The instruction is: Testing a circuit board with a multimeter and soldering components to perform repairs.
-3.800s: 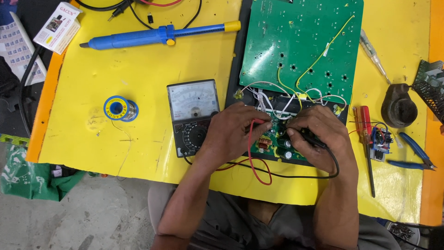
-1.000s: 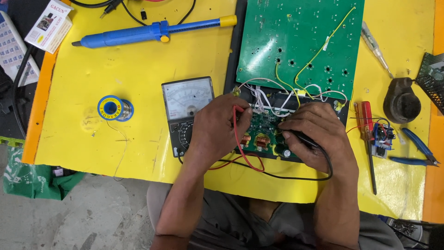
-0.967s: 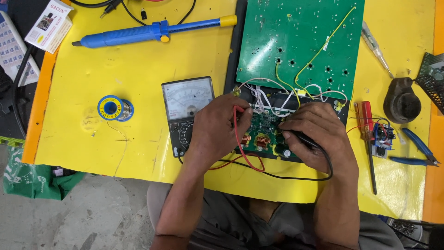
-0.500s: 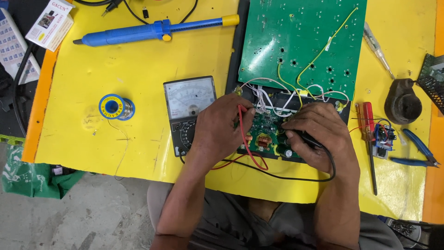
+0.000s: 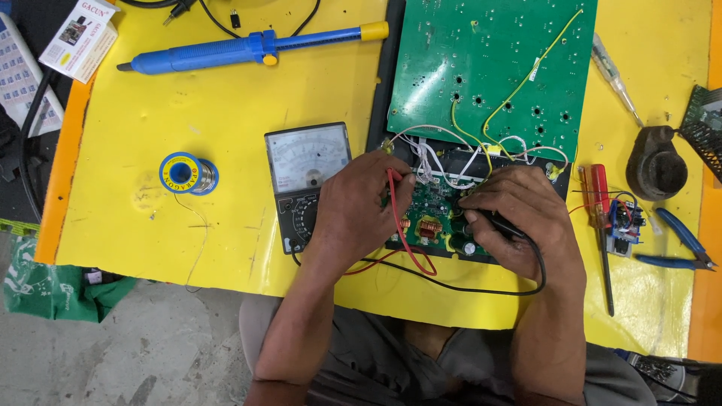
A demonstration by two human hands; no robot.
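Observation:
My left hand (image 5: 359, 204) pinches a red test probe (image 5: 392, 188) and holds its tip on a small green circuit board (image 5: 436, 218) with copper coils. My right hand (image 5: 519, 218) grips a black test probe (image 5: 492, 219) on the same board. Red and black leads (image 5: 421, 271) loop toward the near table edge. An analog multimeter (image 5: 304, 180) with a white dial lies just left of my left hand, partly under it. A large green circuit board (image 5: 492, 68) stands behind, joined by white and yellow wires.
On the yellow table (image 5: 188, 105) lie a blue desoldering pump (image 5: 248, 49), a solder spool (image 5: 188, 173), a red-handled screwdriver (image 5: 600, 203), a small blue module (image 5: 624, 222), blue pliers (image 5: 681, 240), a black round object (image 5: 656, 162) and a clear screwdriver (image 5: 613, 75). A small box (image 5: 79, 37) sits far left.
Both hands stay on the small board with the probes; only slight shifts of the view and small finger adjustments show.

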